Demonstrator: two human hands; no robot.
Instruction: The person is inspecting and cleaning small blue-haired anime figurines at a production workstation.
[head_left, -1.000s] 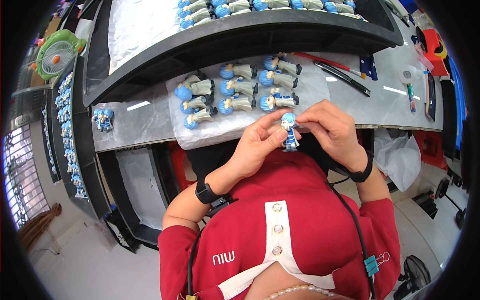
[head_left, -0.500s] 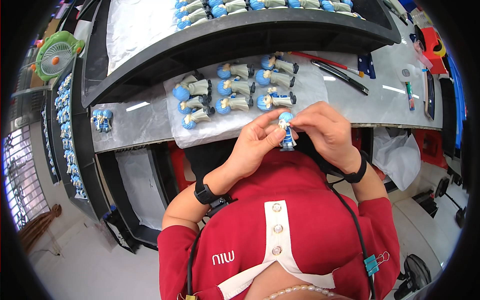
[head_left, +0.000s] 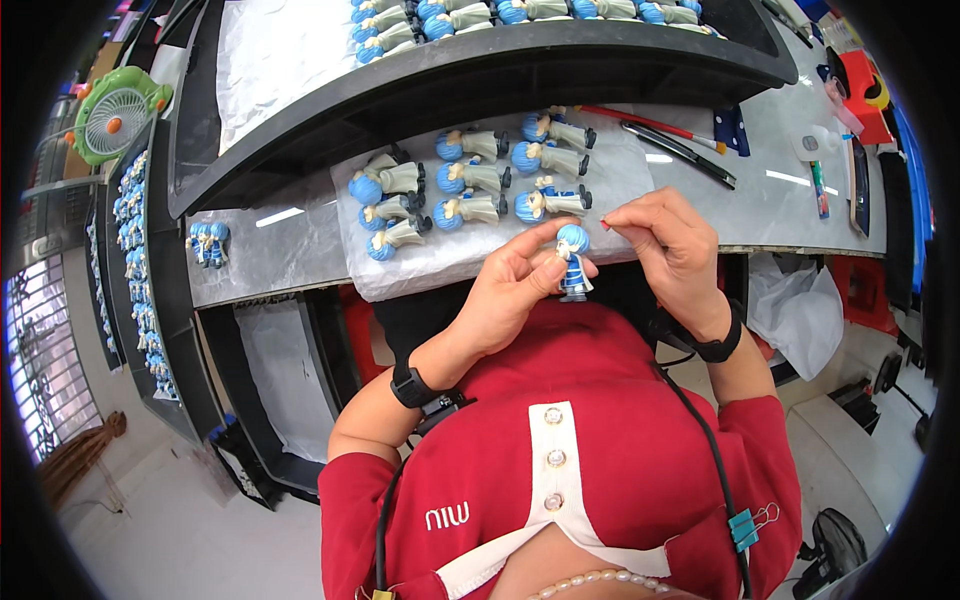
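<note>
My left hand [head_left: 520,283] is closed around a small blue-haired figurine [head_left: 575,272] in a blue and white outfit, held upright with its face side partly hidden by the thumb. To its right, my right hand [head_left: 668,248] is apart from the figurine, thumb and fingers pinched together. A tiny red spot shows at those fingertips; whether it is a held piece or a nail I cannot make out. Beyond both hands, several like figurines [head_left: 473,177] in pale coats lie on their sides in columns on a white padded sheet [head_left: 620,180].
A black tray [head_left: 480,75] with more figurines stands at the back of the grey table. A red-handled brush [head_left: 650,127] and a black pen-like tool [head_left: 680,155] lie at right. Two blue figurines [head_left: 208,244] rest at left, near a rack of figurines [head_left: 135,260] and a green fan [head_left: 115,118].
My right hand has drawn back from the figurine, up and to the right. The left hand keeps the figurine in nearly the same place.
</note>
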